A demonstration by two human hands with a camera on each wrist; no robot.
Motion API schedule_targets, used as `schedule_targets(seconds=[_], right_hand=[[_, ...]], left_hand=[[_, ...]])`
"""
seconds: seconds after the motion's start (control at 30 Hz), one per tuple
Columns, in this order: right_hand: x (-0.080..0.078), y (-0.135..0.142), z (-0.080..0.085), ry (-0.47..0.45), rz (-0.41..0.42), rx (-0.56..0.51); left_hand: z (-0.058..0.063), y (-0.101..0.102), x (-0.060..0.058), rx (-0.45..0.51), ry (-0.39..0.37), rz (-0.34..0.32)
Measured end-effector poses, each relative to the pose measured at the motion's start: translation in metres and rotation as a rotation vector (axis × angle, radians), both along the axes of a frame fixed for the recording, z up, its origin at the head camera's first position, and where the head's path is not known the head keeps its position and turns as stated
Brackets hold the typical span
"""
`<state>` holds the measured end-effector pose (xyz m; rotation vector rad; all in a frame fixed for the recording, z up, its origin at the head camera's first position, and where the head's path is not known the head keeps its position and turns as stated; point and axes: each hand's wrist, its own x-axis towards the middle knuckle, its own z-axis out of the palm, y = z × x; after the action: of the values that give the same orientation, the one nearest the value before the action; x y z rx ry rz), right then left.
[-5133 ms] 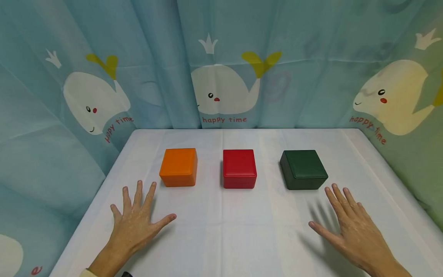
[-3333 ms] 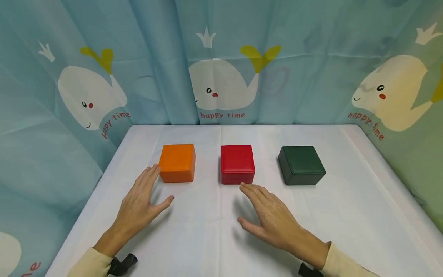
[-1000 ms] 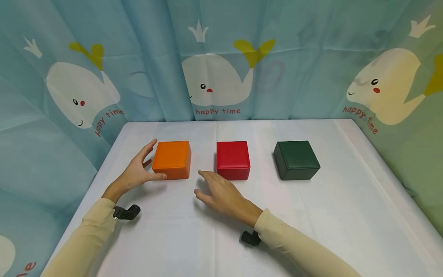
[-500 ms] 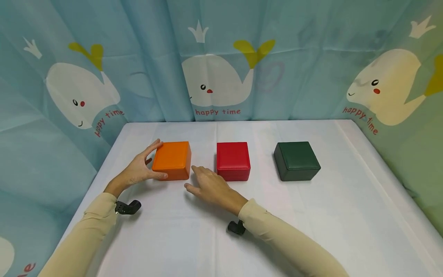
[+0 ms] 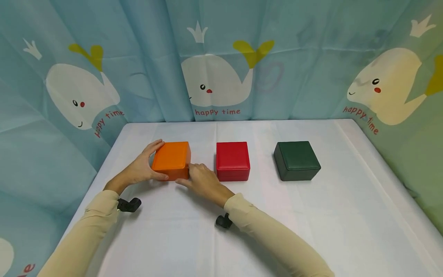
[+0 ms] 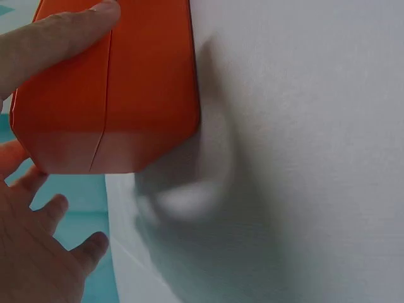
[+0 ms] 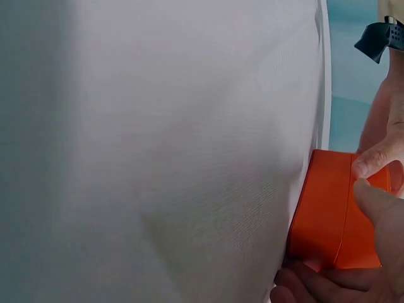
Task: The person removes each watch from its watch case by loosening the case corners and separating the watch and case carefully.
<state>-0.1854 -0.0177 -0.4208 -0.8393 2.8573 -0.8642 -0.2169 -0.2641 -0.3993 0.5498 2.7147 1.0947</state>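
A square orange lidded box point(image 5: 172, 156) sits on the white tabletop at the left end of a row of three. My left hand point(image 5: 140, 167) grips its left side, thumb across the front face and a finger at the back corner. In the left wrist view, the other fingers of that hand stand spread beside the orange box point(image 6: 148, 76). My right hand point(image 5: 202, 181) holds the right side, its thumb against the front. The right wrist view has both thumbs close together on the orange box point(image 7: 325, 208), right fingers curled along its side. A seam runs round it.
A red box point(image 5: 233, 159) stands right of the orange one, close behind my right hand. Farther right is a dark green box point(image 5: 297, 161). A blue curtain point(image 5: 145, 57) with whale prints hangs behind the white table point(image 5: 277, 223). Black cameras hang under both wrists.
My right hand has moved left from near the red box to the orange box and now holds its right side. My left hand has closed in on the left side. The boxes have not moved.
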Motion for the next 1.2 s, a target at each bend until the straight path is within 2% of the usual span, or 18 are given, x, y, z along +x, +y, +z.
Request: schedule_targets(seconds=[0.2,0.4,0.63,0.97,1.2], right_hand=[[-0.005,-0.004,0.000,-0.008,-0.077,0.068],[-0.007,-0.007,0.000,0.002,-0.116,0.094],[-0.007,-0.009,-0.001,0.009,-0.121,0.098],[-0.009,-0.012,0.006,-0.091,-0.171,0.063],[-0.008,-0.013,0.009,-0.101,-0.187,0.078]], left_hand=[[0.003,0.001,-0.004,-0.082,0.028,0.012],[0.010,0.001,-0.009,-0.126,0.026,0.016],[0.015,0.000,-0.012,-0.086,0.010,-0.005],[0.016,-0.004,-0.017,-0.042,-0.024,-0.014],[0.021,-0.003,-0.020,-0.046,-0.039,-0.014]])
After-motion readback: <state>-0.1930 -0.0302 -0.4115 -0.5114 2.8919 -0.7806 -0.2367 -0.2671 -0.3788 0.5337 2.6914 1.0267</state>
